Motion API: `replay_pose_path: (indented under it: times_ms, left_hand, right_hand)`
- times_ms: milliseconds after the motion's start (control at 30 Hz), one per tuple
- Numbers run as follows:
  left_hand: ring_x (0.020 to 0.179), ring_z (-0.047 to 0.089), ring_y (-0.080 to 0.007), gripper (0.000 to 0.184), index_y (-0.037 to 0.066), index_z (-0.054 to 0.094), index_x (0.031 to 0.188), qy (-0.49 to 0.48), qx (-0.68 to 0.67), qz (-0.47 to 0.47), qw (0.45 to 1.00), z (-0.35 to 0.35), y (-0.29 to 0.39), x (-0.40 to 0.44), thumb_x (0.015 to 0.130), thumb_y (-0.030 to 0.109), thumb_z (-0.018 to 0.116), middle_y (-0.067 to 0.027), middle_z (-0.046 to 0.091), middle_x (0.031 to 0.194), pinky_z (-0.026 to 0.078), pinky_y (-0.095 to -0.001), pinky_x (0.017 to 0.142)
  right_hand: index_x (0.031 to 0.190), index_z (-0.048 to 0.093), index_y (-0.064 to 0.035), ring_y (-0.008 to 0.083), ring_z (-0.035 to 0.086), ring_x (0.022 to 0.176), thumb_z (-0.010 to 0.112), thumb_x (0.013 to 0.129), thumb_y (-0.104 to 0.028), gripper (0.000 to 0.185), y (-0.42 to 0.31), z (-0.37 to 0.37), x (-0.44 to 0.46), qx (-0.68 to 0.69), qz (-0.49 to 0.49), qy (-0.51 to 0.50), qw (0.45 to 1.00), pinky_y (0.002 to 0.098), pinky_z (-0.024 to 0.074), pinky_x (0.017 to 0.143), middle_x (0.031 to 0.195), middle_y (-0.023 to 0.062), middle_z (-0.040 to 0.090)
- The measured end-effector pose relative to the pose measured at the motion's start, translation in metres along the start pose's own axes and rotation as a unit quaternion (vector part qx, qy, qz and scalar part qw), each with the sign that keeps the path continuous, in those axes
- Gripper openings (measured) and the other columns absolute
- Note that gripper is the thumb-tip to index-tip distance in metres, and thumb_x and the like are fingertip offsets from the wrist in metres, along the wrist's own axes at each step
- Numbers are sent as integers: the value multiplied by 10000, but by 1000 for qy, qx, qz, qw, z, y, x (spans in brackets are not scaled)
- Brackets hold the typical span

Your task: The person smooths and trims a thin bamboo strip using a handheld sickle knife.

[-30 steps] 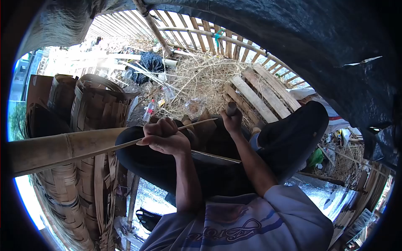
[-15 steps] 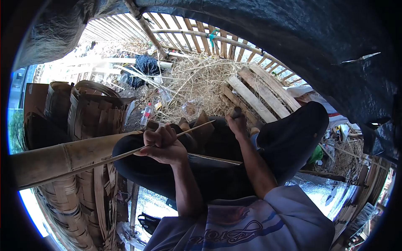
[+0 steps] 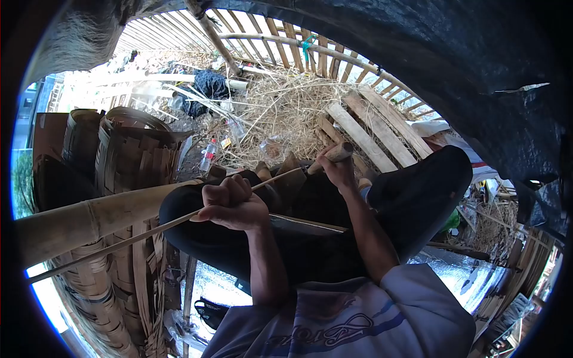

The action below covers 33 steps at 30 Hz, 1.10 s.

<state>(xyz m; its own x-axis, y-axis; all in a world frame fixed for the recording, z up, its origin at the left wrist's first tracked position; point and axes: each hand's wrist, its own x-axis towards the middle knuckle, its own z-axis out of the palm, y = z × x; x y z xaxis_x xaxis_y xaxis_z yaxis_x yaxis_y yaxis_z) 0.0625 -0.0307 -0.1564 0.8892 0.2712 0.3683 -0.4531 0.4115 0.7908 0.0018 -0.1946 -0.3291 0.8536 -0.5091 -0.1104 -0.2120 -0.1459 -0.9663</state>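
A long, thin bamboo strip (image 3: 143, 235) runs from the lower left up to the middle of my lap. My left hand (image 3: 234, 204) is closed around it, thumb along the strip. My right hand (image 3: 338, 170) grips a wooden-handled tool (image 3: 340, 153), whose thick butt points up and right. The handle's narrow end is close to the strip's tip; whether they touch I cannot tell, and no blade can be made out against the dark clothing. Another flat strip (image 3: 307, 224) lies across my lap, behind my wrists. Pieces of wood (image 3: 289, 170) stand between my legs.
A thick bamboo pole (image 3: 101, 215) juts out left beside my knee. Rolled woven bamboo sheets (image 3: 128, 155) stand at the left. Ahead are straw (image 3: 280, 107), a plastic bottle (image 3: 209, 154) and wooden slats (image 3: 361, 137). A dark tarp (image 3: 453, 65) hangs overhead.
My right hand has tilted the tool, so more of its handle shows, and moved slightly up. The strip's outer end sits a little lower at the left. My left hand keeps its grip.
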Motion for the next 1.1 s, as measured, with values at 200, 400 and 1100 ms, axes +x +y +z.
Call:
replay_pose_path:
  times_ms: [200,400,1100]
  left_hand:
    - [428,68,-43,537,144,219,653,-22,10,21,999,-3,-3,1,901,615,292,58,113,481,61,-243,374]
    - [428,78,-39,553,140,219,646,-13,0,12,1000,2,-3,3,888,630,299,63,127,478,76,-238,379]
    - [423,83,-42,557,138,209,642,4,44,33,998,0,-1,4,887,635,267,64,127,477,86,-229,377]
  right_hand:
    - [801,621,-75,121,623,747,650,778,-125,62,-32,-7,-3,161,85,-9,983,272,513,620,785,30,641]
    - [777,613,-59,149,633,689,663,751,-134,93,12,9,4,-8,-4,26,1000,305,501,637,739,56,649]
    - [754,655,-53,227,674,723,660,702,-233,187,40,21,12,-19,45,51,998,342,511,678,729,88,682]
